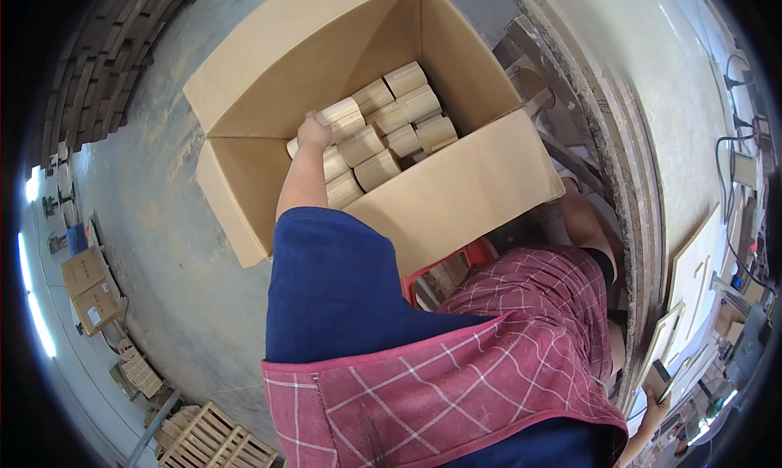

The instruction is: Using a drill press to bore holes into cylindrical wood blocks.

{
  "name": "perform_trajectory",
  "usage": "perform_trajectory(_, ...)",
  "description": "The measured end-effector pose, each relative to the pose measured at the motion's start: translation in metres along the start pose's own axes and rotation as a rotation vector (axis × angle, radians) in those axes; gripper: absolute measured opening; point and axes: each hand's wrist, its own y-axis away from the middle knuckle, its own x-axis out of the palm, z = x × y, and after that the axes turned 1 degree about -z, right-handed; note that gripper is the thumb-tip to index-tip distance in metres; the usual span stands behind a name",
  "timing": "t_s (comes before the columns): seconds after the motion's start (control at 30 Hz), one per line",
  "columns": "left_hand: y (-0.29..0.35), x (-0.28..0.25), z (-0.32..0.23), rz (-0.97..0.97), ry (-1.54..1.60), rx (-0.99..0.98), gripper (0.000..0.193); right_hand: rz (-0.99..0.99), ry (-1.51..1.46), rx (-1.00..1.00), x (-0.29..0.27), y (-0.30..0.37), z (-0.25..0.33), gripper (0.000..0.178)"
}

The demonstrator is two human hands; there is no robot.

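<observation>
An open cardboard box [456, 191] holds several pale wooden cylinders [377, 171], lying on their sides in rows. My left hand [313, 131] reaches into the box, its fingers closed around the end of a pale wooden cylinder [342, 118] in the row farthest from me. Part of that cylinder is hidden behind the hand. Far off at the lower right, my right hand [654, 411] is closed on a small dark flat block [656, 379] beside the workbench. What the block is exactly, I cannot make out.
A long pale workbench [652, 85] runs along the right, with light boards [692, 281] at its edge. Under the box, a red plastic stool [481, 250] shows. Stacked wood [106, 52], a cardboard carton [90, 289] and a slatted wooden crate [216, 439] stand on the left.
</observation>
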Motion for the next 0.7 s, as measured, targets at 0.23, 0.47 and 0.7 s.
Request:
perform_trajectory(0.23, -0.022, 0.027, 0.006, 0.014, 0.013, -0.049, 0.053, 0.007, 0.052, 0.028, -0.008, -0.001, -0.011, 0.031)
perform_trajectory(0.47, -0.028, 0.05, 0.019, 0.094, -0.094, -0.012, 0.046, -0.008, 0.074, 0.085, -0.007, 0.004, 0.0, 0.034)
perform_trajectory(0.7, -0.024, 0.052, 0.027, 0.192, -0.515, -0.043, 0.041, -0.001, 0.09, 0.098, -0.008, 0.002, -0.005, 0.031)
